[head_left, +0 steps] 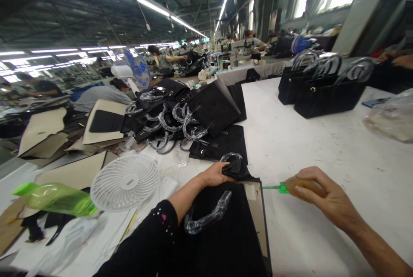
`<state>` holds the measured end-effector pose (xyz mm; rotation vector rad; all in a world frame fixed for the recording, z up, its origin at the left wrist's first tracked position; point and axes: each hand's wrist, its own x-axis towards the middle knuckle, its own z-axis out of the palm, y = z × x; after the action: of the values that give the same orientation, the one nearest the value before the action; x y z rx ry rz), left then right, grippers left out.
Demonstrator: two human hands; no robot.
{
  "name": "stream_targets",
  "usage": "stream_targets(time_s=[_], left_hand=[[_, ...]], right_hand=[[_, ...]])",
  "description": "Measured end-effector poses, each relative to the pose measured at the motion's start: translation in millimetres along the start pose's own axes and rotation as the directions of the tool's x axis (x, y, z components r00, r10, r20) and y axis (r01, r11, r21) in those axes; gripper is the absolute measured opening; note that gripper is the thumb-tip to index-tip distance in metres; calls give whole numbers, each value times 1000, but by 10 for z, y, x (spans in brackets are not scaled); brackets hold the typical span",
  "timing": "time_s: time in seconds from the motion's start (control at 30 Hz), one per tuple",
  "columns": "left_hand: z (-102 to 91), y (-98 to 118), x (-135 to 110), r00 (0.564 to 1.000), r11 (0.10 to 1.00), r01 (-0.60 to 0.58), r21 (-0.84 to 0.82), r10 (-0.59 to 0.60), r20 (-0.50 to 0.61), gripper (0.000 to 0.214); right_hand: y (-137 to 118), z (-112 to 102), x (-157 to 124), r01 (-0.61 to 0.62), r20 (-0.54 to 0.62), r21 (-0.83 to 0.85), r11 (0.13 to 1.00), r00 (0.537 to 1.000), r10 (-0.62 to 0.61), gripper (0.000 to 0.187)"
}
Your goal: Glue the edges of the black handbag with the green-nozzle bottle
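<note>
Head view: both hands work over the near edge of a white tabletop (306,148).
Left hand (215,174): its fingers are closed on a bunched fold of dark fabric at the far edge of the black bag (232,234), and its dark sleeve lies across that bag.
Right hand (325,197): it is wrapped around an amber squeeze bottle (303,186). The green nozzle (274,188) points toward the left hand, with its tip just beside the bag's edge; whether they touch cannot be told.
Black bag: it lies flat on the tabletop under the left forearm, nearer the body than the right hand. A plastic-wrapped handle (206,217) rests on it just beside the forearm.
Beyond the left hand: a pile of black bags (213,109) with wrapped handles.
Outward of the left hand: a white fan (125,182) lies face up, and past it a green bottle (54,199) lies on its side.
Beyond the right hand: standing bags (325,94) are well apart from it, and a clear plastic bag (390,118) sits off to its outer side.
</note>
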<state>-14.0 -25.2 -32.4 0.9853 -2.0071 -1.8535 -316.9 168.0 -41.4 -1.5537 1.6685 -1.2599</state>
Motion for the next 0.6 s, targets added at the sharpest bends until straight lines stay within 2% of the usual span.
stream_targets(time_s=[0.1, 0.27, 0.4, 0.53, 0.6], left_hand=[[1, 10, -8, 1000, 1000, -2, 4, 2, -8, 26], [3, -17, 2, 1000, 1000, 15, 1, -15, -18, 27], [9, -19, 7, 1000, 1000, 29, -10, -29, -13, 27], [10, 0, -2, 1000, 999, 29, -21, -29, -4, 27], [8, -2, -3, 1000, 999, 26, -25, -26, -7, 28]], right_hand=[[34, 22, 13, -1, -5, -1, 1000, 1000, 1, 29], [25, -17, -48, -13, 163, 51, 999, 987, 5, 22], [-8, -11, -112, -5, 82, 56, 998, 997, 0, 22], [-20, 26, -153, 3, 140, 57, 998, 990, -11, 21], [-22, 39, -167, 22, 68, 41, 999, 997, -25, 22]])
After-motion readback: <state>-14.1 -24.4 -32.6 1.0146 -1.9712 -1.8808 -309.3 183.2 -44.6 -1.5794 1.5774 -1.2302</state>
